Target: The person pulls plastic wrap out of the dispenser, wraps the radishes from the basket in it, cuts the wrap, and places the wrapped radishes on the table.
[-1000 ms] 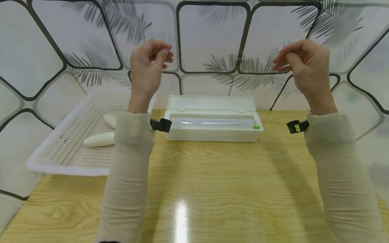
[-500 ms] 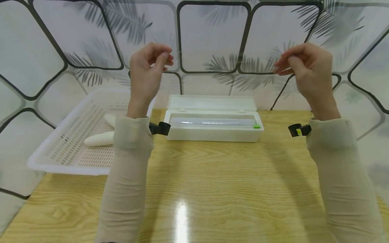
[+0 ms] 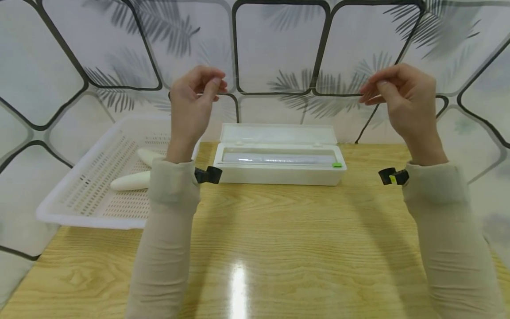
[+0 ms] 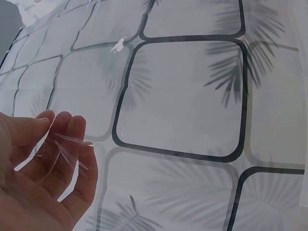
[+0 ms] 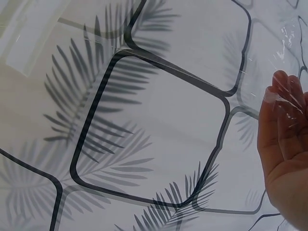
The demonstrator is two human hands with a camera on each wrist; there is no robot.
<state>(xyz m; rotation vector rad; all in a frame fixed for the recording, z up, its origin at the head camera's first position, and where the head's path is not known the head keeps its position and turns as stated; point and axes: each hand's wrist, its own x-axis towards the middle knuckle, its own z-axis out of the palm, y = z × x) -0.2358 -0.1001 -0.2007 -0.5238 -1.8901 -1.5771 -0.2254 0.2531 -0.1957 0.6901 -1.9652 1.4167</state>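
Note:
Both hands are raised above the table, well apart. A thin sheet of clear cling film (image 5: 283, 50) spreads between them, shown by its glints and creases. My left hand (image 3: 192, 99) pinches one corner between thumb and fingers; in the left wrist view the film bunches and wrinkles there. At the other side, my right hand (image 3: 408, 99) pinches the film, which crumples over the fingertips in the right wrist view. Below and between the hands stands a white cling film box (image 3: 279, 176), its lid raised, with a film roll (image 3: 279, 158) inside and a green cutter slider (image 3: 336, 165) at its right end.
A white perforated basket (image 3: 52, 215) sits at the left of the wooden table (image 3: 303, 248), partly behind the left sleeve. Two long, tapered white vegetables (image 3: 129, 181) lie in it. A patterned wall covering (image 3: 279, 48) rises behind the table.
Both hands have come down slightly, the film still stretched between them. The box, its roll and the basket stay where they were.

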